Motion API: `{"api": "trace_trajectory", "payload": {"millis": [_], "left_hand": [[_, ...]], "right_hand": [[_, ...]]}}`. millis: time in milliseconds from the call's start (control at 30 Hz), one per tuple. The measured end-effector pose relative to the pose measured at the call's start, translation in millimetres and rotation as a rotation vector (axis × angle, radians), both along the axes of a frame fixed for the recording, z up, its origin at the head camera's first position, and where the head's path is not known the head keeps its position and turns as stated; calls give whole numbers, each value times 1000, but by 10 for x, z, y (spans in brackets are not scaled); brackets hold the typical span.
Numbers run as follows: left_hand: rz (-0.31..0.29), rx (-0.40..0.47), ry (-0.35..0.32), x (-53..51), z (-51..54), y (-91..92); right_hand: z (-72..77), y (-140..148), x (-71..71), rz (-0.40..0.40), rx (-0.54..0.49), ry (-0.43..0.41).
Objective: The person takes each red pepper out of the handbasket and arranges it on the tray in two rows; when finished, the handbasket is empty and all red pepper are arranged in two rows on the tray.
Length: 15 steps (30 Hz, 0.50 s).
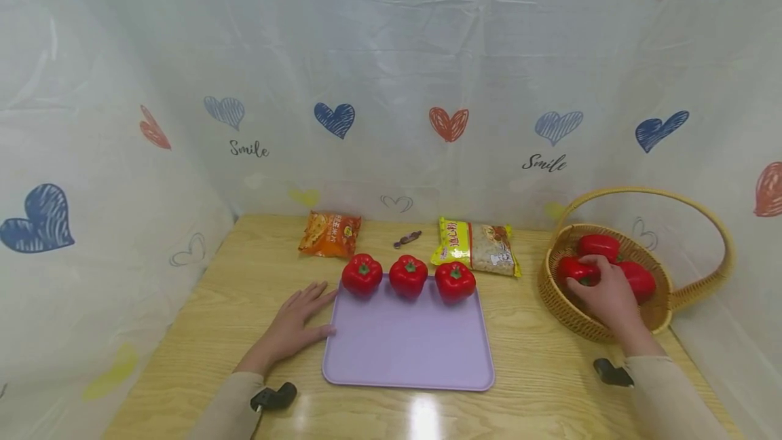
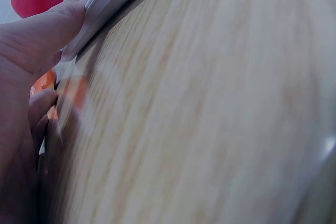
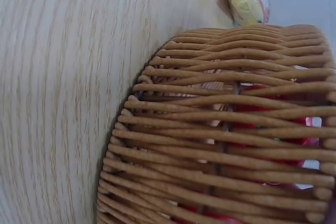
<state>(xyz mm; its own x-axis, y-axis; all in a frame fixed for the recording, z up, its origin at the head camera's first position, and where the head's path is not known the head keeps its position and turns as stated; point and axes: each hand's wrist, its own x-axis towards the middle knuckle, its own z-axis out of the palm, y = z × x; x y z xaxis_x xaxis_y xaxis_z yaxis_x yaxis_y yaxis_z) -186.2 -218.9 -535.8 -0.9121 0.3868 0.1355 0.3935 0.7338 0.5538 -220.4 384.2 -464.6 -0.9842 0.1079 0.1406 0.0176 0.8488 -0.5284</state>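
Along the far edge of a lavender tray sit three red bell peppers in a row. My left hand lies on the table with spread fingers, touching the tray's left side; in the left wrist view its thumb meets the tray rim. At the right, my right hand reaches into a wicker basket and grips a red bell pepper between thumb and fingers. Two more red peppers lie beside it. Basket weave hides the right hand's fingers in the right wrist view.
Behind the tray lie an orange snack bag, a small wrapped stick-like item and a yellow and clear food packet. The basket's tall handle arches over its right side. A heart-printed curtain encloses the table.
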Motion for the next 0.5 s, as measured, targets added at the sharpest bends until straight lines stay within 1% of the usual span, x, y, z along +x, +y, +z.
{"api": "trace_trajectory", "payload": {"millis": [233, 500], "left_hand": [[2, 8, 2, 6, 12, 6], [4, 7, -7, 4, 9, 6]], "right_hand": [[40, 12, 61, -6, 8, 32], [114, -6, 142, -8, 24, 18]]}}
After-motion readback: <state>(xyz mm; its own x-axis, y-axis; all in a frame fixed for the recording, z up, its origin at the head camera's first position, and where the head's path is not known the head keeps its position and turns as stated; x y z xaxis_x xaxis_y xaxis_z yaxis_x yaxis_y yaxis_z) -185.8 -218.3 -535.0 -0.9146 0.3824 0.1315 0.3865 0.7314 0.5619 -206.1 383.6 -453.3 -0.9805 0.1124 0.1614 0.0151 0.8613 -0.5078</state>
